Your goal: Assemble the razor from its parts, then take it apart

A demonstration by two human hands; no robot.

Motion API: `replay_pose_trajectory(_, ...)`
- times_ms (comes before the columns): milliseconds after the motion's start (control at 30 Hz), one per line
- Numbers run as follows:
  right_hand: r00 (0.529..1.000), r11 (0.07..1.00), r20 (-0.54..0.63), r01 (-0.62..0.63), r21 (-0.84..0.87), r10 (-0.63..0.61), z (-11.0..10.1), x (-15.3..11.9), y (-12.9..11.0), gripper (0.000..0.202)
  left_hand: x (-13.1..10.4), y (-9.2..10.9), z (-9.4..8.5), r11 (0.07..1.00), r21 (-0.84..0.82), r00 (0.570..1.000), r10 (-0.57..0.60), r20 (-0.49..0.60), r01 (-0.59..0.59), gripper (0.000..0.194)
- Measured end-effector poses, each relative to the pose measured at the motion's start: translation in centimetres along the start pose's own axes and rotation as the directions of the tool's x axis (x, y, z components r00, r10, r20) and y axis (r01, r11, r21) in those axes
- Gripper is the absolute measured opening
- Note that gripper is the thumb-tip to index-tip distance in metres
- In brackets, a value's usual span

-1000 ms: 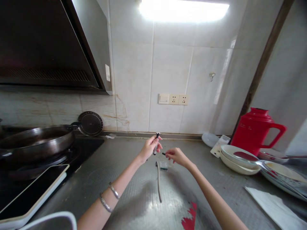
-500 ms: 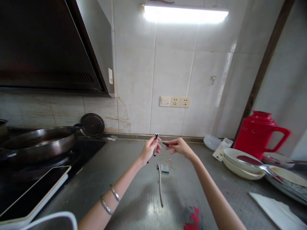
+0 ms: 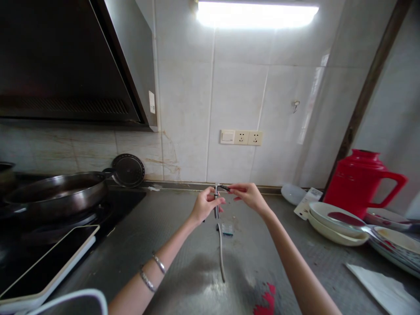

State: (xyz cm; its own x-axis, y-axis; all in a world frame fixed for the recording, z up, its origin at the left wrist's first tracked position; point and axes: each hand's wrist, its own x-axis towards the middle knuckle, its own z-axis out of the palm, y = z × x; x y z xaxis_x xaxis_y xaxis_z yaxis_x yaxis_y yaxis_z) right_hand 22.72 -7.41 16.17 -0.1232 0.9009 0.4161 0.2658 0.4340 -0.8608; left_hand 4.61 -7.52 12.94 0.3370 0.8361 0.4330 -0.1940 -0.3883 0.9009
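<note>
My left hand is closed around a slim grey-and-black handle, held upright above the counter. A small silver crosspiece tops it, so it looks like a razor handle. My right hand pinches a small dark piece in its fingertips. The left end of that piece meets the top of the handle; whether they are joined I cannot tell. Below the hands, a thin curved grey rod with a dark end lies on the counter, beside a small clear packet with a teal edge.
On the left are a stove with a steel pan and a white-edged tablet-like device. To the right stand a red thermos jug, stacked bowls and a white paper sheet. The tiled wall rises behind.
My right hand has moved left, bringing the dark piece against the top of the handle. The handle stands more upright in my left hand. The view has shifted slightly.
</note>
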Motion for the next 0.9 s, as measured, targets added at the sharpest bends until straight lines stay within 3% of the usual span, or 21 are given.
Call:
replay_pose_trajectory(267, 0.995, 0.994, 0.013, 0.099, -0.054, -0.099, 0.5, -0.7, -2.2, 0.028, -0.8, -0.7, 1.2, 0.976, 0.216, 0.999, 0.038, -0.001, -0.037, 0.035)
replay_pose_trajectory(900, 0.978, 0.97, 0.064, 0.205, -0.128, -0.198, 0.6, -1.1, -3.2, 0.023, -0.8, -1.2, 1.2, 0.972, 0.22, 0.994, 0.095, -0.046, -0.083, 0.035)
